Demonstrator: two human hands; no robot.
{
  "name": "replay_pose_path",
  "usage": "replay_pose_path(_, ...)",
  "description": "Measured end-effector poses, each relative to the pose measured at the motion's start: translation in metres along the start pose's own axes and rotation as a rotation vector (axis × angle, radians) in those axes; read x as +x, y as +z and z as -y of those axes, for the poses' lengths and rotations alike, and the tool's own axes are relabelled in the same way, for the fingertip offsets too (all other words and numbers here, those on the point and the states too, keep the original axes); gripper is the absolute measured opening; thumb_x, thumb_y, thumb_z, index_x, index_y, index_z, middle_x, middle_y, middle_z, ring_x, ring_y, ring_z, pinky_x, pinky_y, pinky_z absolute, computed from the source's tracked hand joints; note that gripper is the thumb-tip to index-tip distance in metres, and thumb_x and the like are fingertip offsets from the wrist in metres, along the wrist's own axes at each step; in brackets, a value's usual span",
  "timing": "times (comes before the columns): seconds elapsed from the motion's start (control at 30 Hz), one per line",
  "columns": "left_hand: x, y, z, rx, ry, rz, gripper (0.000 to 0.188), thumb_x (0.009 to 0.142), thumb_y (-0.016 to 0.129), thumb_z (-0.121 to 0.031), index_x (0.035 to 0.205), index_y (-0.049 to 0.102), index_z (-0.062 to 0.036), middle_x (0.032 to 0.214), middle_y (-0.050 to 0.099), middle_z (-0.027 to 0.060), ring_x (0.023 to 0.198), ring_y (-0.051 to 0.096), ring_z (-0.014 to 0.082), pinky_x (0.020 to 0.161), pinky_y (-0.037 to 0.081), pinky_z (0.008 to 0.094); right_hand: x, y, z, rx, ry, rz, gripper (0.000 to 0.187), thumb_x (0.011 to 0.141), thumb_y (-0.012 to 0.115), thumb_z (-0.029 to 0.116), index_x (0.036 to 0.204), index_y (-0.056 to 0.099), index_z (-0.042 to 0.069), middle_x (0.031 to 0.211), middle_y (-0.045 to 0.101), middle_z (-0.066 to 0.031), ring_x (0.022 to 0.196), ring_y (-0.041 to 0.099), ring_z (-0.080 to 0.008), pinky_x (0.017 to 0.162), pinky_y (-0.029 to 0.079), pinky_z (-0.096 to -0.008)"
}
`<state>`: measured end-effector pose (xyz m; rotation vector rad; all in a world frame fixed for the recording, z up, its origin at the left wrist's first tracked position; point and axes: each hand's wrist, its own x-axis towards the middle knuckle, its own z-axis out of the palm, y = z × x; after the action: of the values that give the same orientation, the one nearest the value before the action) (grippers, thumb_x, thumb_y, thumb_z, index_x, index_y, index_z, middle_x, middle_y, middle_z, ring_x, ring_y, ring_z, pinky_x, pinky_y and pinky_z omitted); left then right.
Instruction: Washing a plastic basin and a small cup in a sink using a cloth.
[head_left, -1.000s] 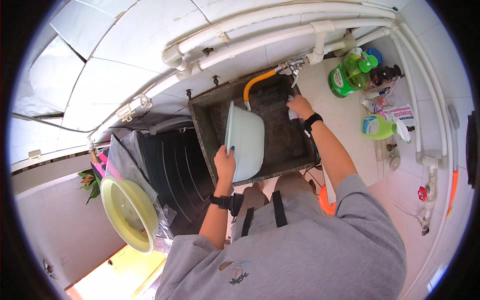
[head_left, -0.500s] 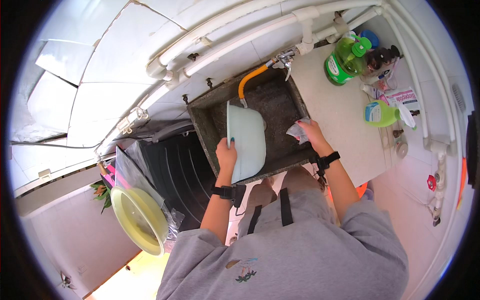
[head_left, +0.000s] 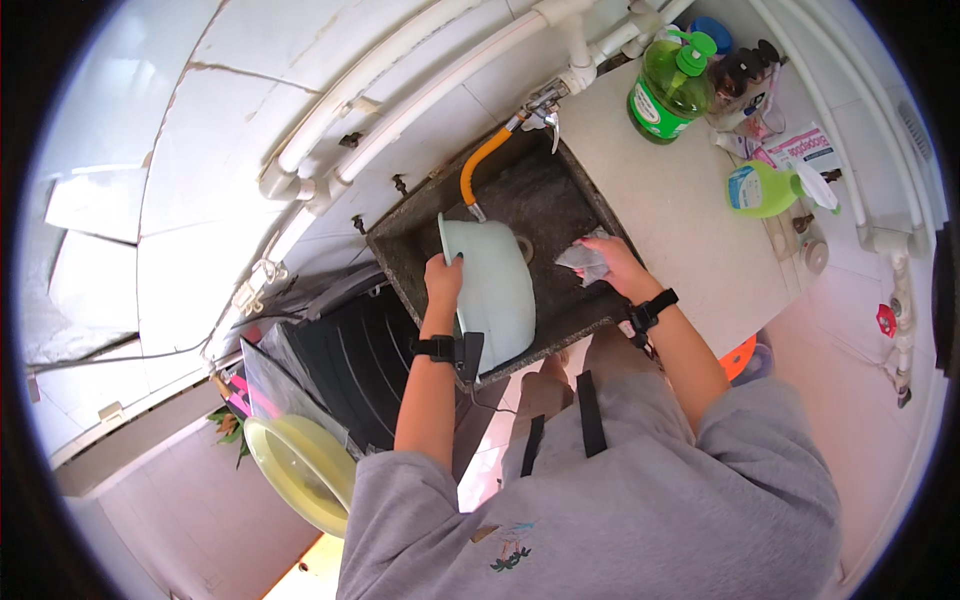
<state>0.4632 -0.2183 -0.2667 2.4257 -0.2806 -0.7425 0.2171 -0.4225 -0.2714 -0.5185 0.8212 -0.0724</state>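
My left hand grips the rim of a pale blue-green plastic basin, which is tipped on its side in the dark stone sink. The basin's outer wall faces right and its inside is hidden from me. A crumpled greyish-white cloth is bunched in my right hand, over the right part of the sink and apart from the basin. An orange hose runs from the metal tap down to just above the basin's far edge.
Right of the sink is a pale counter with a green pump bottle, a yellow-green spray bottle and a pink-and-white box. Left stand a ridged black panel and a yellow basin. White pipes line the wall.
The view has turned and shifted slightly. My right hand and the cloth have moved a little left, nearer the basin. My left hand keeps its grip on the basin's rim.
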Motion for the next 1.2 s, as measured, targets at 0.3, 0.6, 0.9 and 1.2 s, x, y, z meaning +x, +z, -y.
replay_pose_path(0.3,-0.049,-0.043,-0.007,0.134,0.033,-0.078,0.024,0.082,0.053,-0.018,0.098,0.057,-0.0002,0.086,0.060,0.0217,0.083,0.059,0.0362,0.071,0.045,0.0386,0.135,0.026,-0.025,0.066,-0.049,0.004,0.015,0.075,0.060,0.010,0.085,0.058,-0.001,0.077,0.062,-0.0128,0.063,0.060,-0.0224,0.056,0.051,-0.0324)
replay_pose_path(0.6,-0.113,-0.101,0.007,-0.370,-0.053,-0.175,0.027,0.090,0.050,-0.017,0.106,0.052,0.0041,0.088,0.058,0.0022,0.074,0.049,0.0065,0.067,0.040,0.0198,0.189,0.017,-0.100,-0.809,-0.756,0.359,0.019,0.075,0.059,0.001,0.093,0.055,0.000,0.093,0.057,-0.0130,0.083,0.058,-0.0232,0.069,0.051,-0.0345)
replay_pose_path(0.9,-0.127,-0.096,0.023,-0.505,-0.110,-0.245,0.032,0.089,0.052,-0.021,0.108,0.051,0.0047,0.094,0.059,0.0048,0.082,0.052,0.0083,0.074,0.040,0.0213,0.221,0.038,-0.125,0.234,0.404,0.187,0.018,0.086,0.054,0.020,0.083,0.049,0.002,0.070,0.047,-0.0062,0.053,0.046,-0.0141,0.043,0.037,-0.0244)
replay_pose_path(1.2,-0.124,-0.083,0.036,-0.477,-0.105,-0.248,0.033,0.089,0.052,-0.022,0.108,0.051,0.0049,0.093,0.059,0.0043,0.082,0.051,0.0075,0.074,0.039,0.0203,0.206,0.086,-0.109,0.152,0.466,0.011,0.029,0.088,0.043,0.036,0.071,0.041,0.013,0.052,0.036,-0.0013,0.037,0.028,-0.0140,0.033,0.020,-0.0280)
